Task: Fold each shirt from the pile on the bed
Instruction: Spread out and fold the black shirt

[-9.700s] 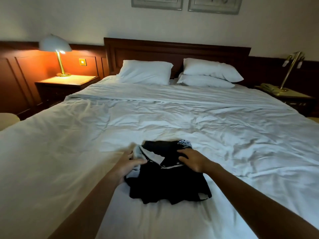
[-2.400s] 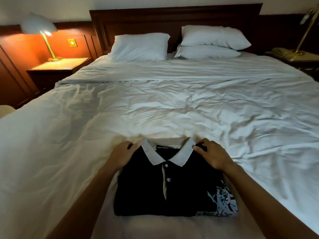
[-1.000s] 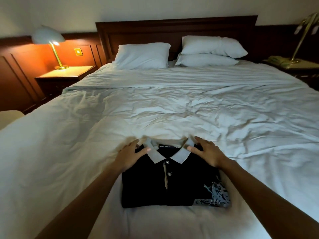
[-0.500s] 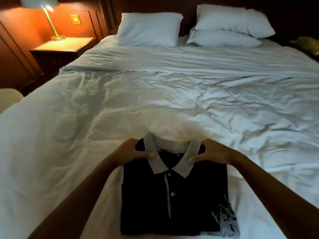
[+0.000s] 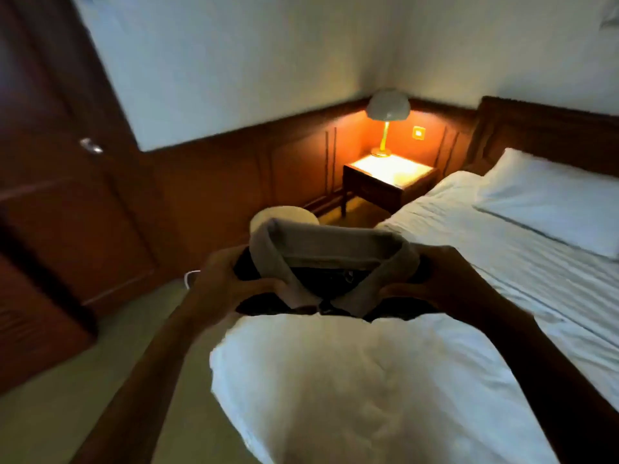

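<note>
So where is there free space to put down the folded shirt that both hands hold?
Both hands, left hand and right hand, hold the folded shirt. The bed is bare below it, and between the hands and the pillow. The nightstand top is bare in front of the lamp.

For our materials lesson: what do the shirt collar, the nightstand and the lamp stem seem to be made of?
Shirt collar: soft pale fabric, matte, probably knit; it folds and holds a turned-over edge.
Nightstand: dark brown wood, apparently polished; its top shines in the lamplight.
Lamp stem: likely brass-coloured metal; thin, glossy, gold-toned.
</note>
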